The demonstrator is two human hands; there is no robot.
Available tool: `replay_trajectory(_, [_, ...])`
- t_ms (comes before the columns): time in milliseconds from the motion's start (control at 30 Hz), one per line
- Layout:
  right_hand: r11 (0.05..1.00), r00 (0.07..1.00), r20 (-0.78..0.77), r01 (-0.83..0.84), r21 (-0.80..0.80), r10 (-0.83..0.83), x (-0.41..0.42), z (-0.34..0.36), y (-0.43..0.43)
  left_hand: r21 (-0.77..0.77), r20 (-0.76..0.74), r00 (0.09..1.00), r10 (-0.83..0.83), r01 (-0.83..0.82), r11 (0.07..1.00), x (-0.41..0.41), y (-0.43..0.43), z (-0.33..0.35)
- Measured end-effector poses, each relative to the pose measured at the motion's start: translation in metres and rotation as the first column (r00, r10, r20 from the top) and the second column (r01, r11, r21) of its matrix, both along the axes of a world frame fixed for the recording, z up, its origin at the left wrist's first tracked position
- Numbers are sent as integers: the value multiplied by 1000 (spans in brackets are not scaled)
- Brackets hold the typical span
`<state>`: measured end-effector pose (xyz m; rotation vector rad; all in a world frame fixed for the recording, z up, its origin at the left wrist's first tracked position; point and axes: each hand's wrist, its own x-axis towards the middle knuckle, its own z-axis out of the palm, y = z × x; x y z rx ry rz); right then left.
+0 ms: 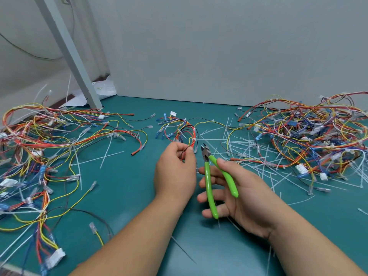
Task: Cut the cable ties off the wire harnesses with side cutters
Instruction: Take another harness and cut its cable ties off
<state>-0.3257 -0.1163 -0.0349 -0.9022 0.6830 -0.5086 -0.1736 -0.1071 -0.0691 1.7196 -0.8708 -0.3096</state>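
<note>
Head view: left hand [175, 172] pinches harness wires [191, 136]; right hand [249, 198] grasps green side cutters [208, 181].

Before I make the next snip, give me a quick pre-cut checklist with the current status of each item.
1. Left hand grips the harness: ok.
2. Right hand holds the side cutters: ok.
3. Cutter jaws open: ok.
4. Jaws around the white cable tie: not ok; they sit beside it, apart.
5. Only the tie, no wire, would be between the blades: cannot tell.
</note>
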Motion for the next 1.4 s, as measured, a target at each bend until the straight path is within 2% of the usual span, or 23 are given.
replay_trajectory(267, [990,993,-15,119,-76,-120,3,-3,-3,-63,13,997,-77,78,995,-2,-1,-1])
replay_trajectory(600, [990,995,-59,68,-122,-75,5,-2,2,-86,-25,997,-76,73,994,-2,-2,-2])
replay_trajectory(867, [984,990,-51,125,-129,-133,5,-3,-1,-89,-30,994,-103,100,991,-3,-1,-1])
replay_trajectory(1400, [978,992,-56,97,-187,-109,5,-6,0,-151,-71,982,-173,161,975,-2,-1,-2])
